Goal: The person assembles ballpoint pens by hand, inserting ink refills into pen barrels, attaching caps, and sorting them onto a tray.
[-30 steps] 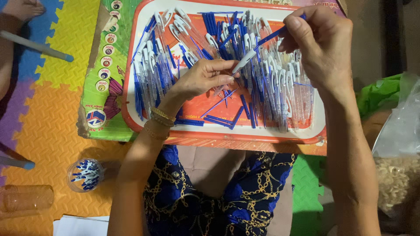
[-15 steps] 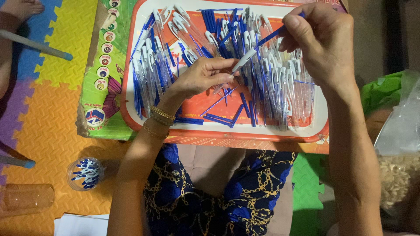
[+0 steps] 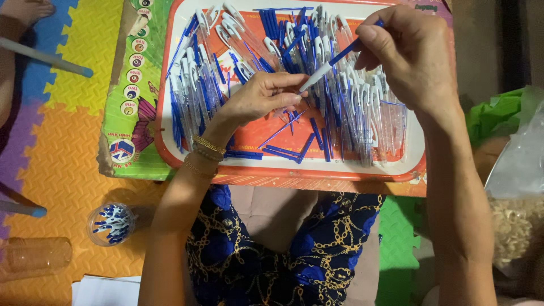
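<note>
Head view: the right hand pinches a blue-and-white pen part by its upper end, fingers closed on it; the left hand meets its lower tip, fingertips closed there, above the orange tray heaped with clear pen barrels and loose blue refills. Judged risk: a slanted push could bend the part, or a slip could drop it into the heap. A cup of blue caps stands on the foam floor mat.

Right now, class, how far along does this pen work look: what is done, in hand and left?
Done: clear pens with white clips lie piled on the orange tray. In hand: the right hand and left hand both hold one pen. Left: loose blue refills remain on the tray.
</note>
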